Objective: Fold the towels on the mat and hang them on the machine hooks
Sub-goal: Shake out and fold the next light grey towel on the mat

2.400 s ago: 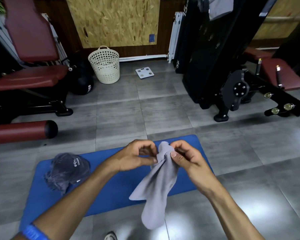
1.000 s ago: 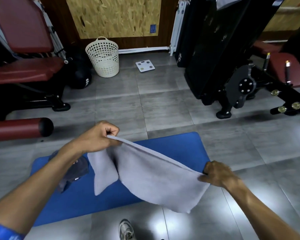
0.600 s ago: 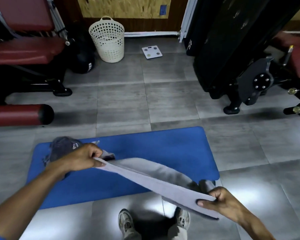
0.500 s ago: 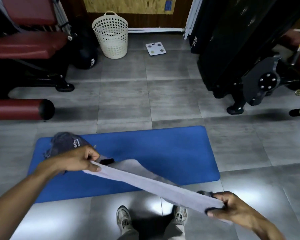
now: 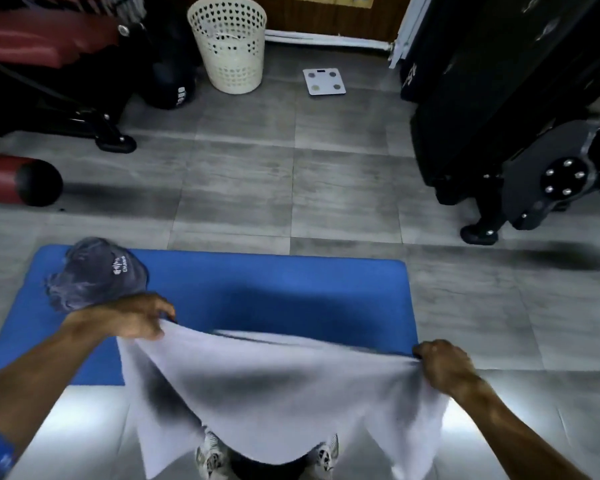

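A light grey towel (image 5: 278, 393) is stretched wide between my hands above the near edge of the blue mat (image 5: 257, 292). My left hand (image 5: 132, 320) grips its left corner and my right hand (image 5: 444, 367) grips its right corner. The towel hangs down towards me and hides most of my shoes. A crumpled dark grey towel (image 5: 94, 275) with white lettering lies on the mat's far left corner. The black weight machine (image 5: 499, 98) stands at the right; its hooks are out of view.
A cream perforated basket (image 5: 227, 43) stands at the back by the wall, with a white bathroom scale (image 5: 324, 81) on the floor beside it. Red padded benches (image 5: 42, 39) and a red roller pad (image 5: 14, 180) are at the left. Grey tiled floor lies between.
The towel went from bunched between my hands to pulled out wide. My hands moved apart and lowered towards the mat's near edge, and the view tilted downward.
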Demonstrator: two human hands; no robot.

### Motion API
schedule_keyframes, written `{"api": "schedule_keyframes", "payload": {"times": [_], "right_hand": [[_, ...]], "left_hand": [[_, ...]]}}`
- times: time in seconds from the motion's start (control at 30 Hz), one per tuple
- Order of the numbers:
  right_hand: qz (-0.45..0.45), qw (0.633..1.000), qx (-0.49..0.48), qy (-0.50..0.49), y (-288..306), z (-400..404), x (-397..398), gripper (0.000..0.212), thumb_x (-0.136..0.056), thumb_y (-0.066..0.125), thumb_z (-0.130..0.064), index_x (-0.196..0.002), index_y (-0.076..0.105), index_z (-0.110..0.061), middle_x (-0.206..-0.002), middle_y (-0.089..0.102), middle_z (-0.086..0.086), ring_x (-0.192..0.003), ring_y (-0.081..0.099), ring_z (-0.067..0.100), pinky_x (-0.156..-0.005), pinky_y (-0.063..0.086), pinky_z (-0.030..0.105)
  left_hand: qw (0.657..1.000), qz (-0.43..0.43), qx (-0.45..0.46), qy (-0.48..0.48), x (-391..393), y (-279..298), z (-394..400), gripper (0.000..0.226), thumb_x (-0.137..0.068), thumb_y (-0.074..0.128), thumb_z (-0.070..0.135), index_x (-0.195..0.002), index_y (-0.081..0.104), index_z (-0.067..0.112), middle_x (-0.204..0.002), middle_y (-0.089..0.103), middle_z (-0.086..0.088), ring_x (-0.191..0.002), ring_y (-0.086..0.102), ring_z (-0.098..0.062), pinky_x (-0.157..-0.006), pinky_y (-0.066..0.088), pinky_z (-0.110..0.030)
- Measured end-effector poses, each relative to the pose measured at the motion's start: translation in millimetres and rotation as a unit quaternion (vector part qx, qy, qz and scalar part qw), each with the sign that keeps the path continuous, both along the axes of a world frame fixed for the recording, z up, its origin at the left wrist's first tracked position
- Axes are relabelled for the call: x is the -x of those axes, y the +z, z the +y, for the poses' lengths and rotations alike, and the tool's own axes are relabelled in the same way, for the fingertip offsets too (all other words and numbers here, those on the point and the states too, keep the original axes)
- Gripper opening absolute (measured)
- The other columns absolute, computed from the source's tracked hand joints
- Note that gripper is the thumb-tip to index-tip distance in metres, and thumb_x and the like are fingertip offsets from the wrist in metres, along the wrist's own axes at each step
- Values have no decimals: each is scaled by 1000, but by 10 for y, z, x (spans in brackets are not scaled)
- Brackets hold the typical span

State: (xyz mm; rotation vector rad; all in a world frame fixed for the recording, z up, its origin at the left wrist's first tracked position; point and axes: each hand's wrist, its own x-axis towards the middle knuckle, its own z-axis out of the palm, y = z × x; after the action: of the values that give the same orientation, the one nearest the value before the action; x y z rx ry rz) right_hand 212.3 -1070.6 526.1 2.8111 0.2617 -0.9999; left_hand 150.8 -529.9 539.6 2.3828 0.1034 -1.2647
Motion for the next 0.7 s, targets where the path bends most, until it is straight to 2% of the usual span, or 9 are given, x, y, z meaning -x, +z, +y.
{"api": "schedule_keyframes", "payload": {"times": [0.07,0.1,0.2,0.3,0.37,0.43,0.57,0.63,0.7], "right_hand": [[-61,998,20,-16,-195,-55,-273,40,-94,34,-30,-126,58,-32,-124,64,-1,-114,60,22,-96,45,30],[-93,995,7,-33,-260,-88,-436,41,-94,33,-30,-125,59,-31,-121,66,2,-111,62,25,-93,47,31],[-132,984,-47,-107,-261,11,-932,26,-92,51,-12,-114,65,-19,-109,70,15,-95,67,33,-76,53,34],[-230,957,-134,-117,-300,155,-1302,30,-88,47,-16,-109,66,-8,-101,69,26,-89,67,43,-75,53,42],[-287,941,-161,-79,-418,196,-1381,36,-83,44,-18,-107,66,-4,-94,68,29,-85,65,48,-72,52,45],[-318,931,-162,-74,-657,173,-1428,26,-87,50,-13,-106,66,-5,-92,68,29,-82,65,48,-70,53,48],[-353,914,-178,-88,-1687,164,-1468,21,-84,61,0,-103,68,-4,-96,67,30,-82,64,49,-72,53,49],[-350,913,-194,-76,-2315,151,-1437,25,-82,59,7,-105,68,0,-99,67,30,-85,65,48,-75,53,49],[-359,909,-205,-58,-3072,95,-1389,26,-81,56,7,-104,68,2,-101,67,29,-89,64,46,-79,53,50]], "left_hand": [[993,-109,-45,7,-137,-309,227,12,-85,62,12,-90,70,19,-99,71,-3,-96,64,-22,-84,47,-29],[986,-155,-54,32,-207,-396,330,14,-86,64,8,-86,71,21,-98,72,-7,-96,66,-27,-85,47,-31],[953,-283,-95,60,-481,-463,458,21,-77,71,-3,-94,76,9,-104,71,-17,-96,67,-34,-85,46,-37],[928,-341,-134,73,-774,-462,513,23,-74,70,-5,-94,75,4,-96,73,-14,-83,66,-30,-72,45,-33],[915,-365,-135,101,-890,-592,591,16,-76,73,-1,-90,75,7,-90,74,-13,-76,65,-28,-67,43,-29],[908,-380,-114,134,-915,-843,605,14,-74,76,-1,-85,73,7,-81,71,-13,-73,65,-30,-63,43,-26],[892,-399,-76,197,-908,-1796,555,19,-72,75,-8,-77,67,8,-75,66,-15,-69,61,-28,-58,40,-15],[887,-409,-82,198,-878,-2468,502,21,-69,73,-13,-80,69,4,-82,66,-19,-75,63,-33,-67,47,-27],[879,-427,-97,191,-805,-3253,434,28,-65,69,-18,-84,71,2,-85,63,-20,-71,63,-37,-64,46,-32]]}}
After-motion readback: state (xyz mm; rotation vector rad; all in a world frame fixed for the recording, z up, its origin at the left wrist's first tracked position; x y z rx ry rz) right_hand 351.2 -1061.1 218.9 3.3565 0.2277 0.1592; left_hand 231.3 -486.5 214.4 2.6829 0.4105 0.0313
